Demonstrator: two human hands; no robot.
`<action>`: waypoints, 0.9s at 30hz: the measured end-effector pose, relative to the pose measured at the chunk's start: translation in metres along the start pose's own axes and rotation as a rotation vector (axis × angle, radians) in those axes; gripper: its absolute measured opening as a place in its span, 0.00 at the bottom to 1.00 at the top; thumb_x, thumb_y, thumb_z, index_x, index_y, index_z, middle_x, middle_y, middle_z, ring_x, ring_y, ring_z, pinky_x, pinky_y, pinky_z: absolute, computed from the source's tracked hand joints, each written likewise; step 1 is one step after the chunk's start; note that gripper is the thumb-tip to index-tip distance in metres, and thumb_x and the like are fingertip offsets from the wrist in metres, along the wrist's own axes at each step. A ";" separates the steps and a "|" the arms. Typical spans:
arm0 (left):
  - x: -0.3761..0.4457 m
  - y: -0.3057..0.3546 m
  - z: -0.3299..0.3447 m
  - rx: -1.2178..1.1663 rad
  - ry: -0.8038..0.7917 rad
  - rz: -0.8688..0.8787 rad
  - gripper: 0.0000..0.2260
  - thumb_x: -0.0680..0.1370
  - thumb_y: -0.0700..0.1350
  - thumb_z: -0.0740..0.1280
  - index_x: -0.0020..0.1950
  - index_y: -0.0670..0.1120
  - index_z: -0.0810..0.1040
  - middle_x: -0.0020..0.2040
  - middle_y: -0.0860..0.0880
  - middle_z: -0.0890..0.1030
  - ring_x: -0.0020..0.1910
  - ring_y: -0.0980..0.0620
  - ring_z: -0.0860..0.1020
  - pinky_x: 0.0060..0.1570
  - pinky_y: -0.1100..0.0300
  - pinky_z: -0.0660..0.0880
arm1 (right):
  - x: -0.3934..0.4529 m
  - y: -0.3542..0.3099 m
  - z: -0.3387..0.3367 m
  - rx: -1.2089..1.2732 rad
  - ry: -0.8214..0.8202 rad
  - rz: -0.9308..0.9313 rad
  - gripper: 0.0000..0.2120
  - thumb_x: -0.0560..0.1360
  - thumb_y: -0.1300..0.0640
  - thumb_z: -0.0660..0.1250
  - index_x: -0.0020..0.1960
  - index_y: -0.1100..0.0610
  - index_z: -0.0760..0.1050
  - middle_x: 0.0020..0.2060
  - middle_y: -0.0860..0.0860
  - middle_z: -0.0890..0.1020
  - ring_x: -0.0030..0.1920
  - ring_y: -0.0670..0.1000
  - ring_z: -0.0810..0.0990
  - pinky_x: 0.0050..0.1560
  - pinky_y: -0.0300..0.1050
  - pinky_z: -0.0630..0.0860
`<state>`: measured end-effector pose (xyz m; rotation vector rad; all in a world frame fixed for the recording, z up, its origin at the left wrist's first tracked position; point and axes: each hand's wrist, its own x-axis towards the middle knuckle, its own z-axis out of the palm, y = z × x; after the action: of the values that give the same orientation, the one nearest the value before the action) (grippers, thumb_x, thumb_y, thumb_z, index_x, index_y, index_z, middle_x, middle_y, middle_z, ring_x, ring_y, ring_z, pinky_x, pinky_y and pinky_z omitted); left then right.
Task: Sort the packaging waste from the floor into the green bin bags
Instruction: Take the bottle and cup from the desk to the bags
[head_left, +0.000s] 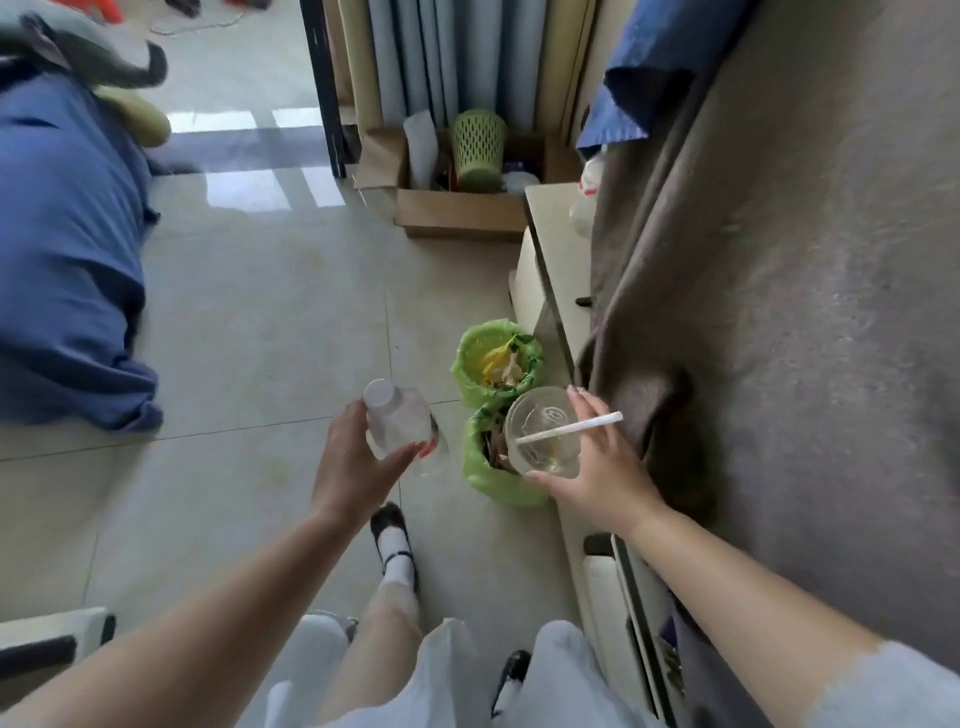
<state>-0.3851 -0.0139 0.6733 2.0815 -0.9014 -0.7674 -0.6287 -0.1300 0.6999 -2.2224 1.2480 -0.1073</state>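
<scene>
Left hand (358, 460) grips a clear plastic bottle (397, 423) with a white cap, fingers and thumb wrapped round its body, held up above the tiled floor (260, 312). No label or writing on it can be read. Right hand (597, 478) holds a clear plastic cup (543, 431) with a domed lid, thumb under one side and fingers round the far rim, a white straw (571, 427) lying across the top and over the fingers. Any print on the lid is too blurred to read. Directly below that cup sits the near green bin bag (488, 478), cardboard scraps showing inside. Just beyond the right hand's fingertips is the far green bin bag (467, 358), holding yellow and pale wrappers. Further out, a cardboard box (457, 213) carries a green basket (478, 148).
</scene>
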 end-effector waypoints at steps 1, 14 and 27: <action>0.019 0.000 -0.003 0.000 -0.011 -0.009 0.31 0.64 0.56 0.75 0.64 0.50 0.69 0.60 0.49 0.73 0.60 0.48 0.74 0.60 0.46 0.73 | 0.018 -0.001 0.001 0.000 -0.004 0.008 0.50 0.67 0.39 0.70 0.76 0.57 0.45 0.76 0.53 0.50 0.76 0.51 0.49 0.75 0.45 0.50; 0.332 0.023 -0.052 0.233 -0.364 0.188 0.33 0.66 0.48 0.76 0.68 0.49 0.67 0.65 0.48 0.71 0.63 0.47 0.73 0.61 0.46 0.72 | 0.231 -0.044 0.053 0.125 0.216 0.426 0.51 0.63 0.43 0.75 0.75 0.58 0.52 0.74 0.56 0.57 0.75 0.53 0.55 0.73 0.44 0.53; 0.456 0.035 0.066 0.295 -0.657 0.330 0.32 0.65 0.45 0.77 0.67 0.45 0.69 0.61 0.46 0.74 0.60 0.46 0.72 0.59 0.50 0.72 | 0.302 -0.019 0.120 0.299 0.490 0.816 0.51 0.60 0.36 0.73 0.73 0.63 0.59 0.70 0.60 0.67 0.70 0.60 0.66 0.68 0.56 0.66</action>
<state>-0.1834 -0.4140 0.5607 1.8535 -1.7542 -1.2175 -0.4054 -0.3116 0.5488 -1.3330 2.1438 -0.4947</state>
